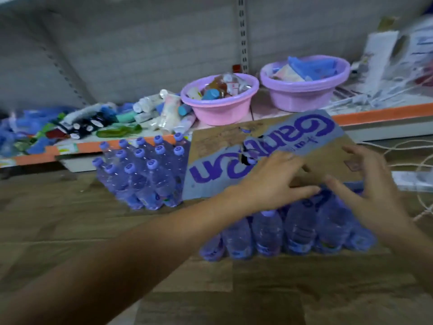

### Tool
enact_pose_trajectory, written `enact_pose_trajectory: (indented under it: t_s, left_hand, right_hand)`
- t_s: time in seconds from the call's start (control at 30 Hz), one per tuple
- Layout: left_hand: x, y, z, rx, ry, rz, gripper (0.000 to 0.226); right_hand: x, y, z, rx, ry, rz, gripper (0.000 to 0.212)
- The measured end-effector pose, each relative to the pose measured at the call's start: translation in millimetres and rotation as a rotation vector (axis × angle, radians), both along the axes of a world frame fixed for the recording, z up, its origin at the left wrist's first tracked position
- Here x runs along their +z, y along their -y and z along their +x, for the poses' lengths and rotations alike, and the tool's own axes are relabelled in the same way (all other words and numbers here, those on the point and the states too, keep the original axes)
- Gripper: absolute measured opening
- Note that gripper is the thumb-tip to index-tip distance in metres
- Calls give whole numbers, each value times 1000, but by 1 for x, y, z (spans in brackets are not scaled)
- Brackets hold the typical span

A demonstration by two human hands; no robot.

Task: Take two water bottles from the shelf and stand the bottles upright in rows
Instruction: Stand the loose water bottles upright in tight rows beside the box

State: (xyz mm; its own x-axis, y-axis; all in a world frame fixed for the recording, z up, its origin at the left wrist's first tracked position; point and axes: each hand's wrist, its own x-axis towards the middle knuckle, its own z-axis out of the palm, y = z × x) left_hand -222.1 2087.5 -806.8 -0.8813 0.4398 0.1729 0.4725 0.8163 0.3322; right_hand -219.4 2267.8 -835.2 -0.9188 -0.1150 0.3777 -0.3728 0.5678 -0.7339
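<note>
both hands (269, 179) (372, 184) released, fingers spread over centre-right cardboard sheet (269, 146); lift it clear, then grab bottles (267, 233) by the necks.

Head view looks down, close over floor (70, 231), toward shelf (375, 111).

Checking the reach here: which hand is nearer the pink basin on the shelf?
Left. The left hand lies on the cardboard sheet, below the pink basin; the right hand is farther right.
</note>
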Motion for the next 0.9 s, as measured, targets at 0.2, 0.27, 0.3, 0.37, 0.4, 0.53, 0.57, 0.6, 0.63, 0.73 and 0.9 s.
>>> enact_pose_trajectory:
  t_s: [0.2, 0.27, 0.3, 0.37, 0.4, 0.53, 0.57, 0.6, 0.63, 0.73, 0.9]
  left_hand:
    - [-22, 186, 29, 458, -84, 347, 28]
    - [-44, 246, 36, 699, -23, 436, 21]
    - [-56, 273, 39, 822, 6, 472, 21]
    - [-78, 317, 44, 992, 28, 538, 28]
    - [-88, 333, 42, 1019, 31, 558, 33]
    - [-99, 357, 22, 904, 60, 541, 62]
    - [-100, 358, 16, 870, 90, 555, 69]
    - [-102, 360, 9, 853, 132, 570, 75]
    - [-105, 361, 5, 852, 193, 574, 79]
    - [-113, 367, -5, 895, 245, 639, 76]
    - [-131, 379, -2, 879, 248, 567, 68]
  right_hand:
    - [30, 168, 23, 485, 100, -55, 22]
    - [18, 224, 25, 565, 186, -32, 17]
    - [9, 251, 23, 582, 246, -24, 17]
    - [-12, 301, 15, 568, 369, -22, 18]
    - [-23, 323, 11, 538, 431, -32, 20]
    - [-55, 392, -28, 321, 606, -103, 53]
    - [-61, 403, -39, 292, 624, -124, 61]
    - [-67, 412, -49, 278, 646, -147, 69]
    - [-73, 419, -58, 271, 666, -161, 75]
    - [-91, 427, -68, 228, 723, -170, 92]
    - [-108, 424, -47, 146, 600, 144, 82]
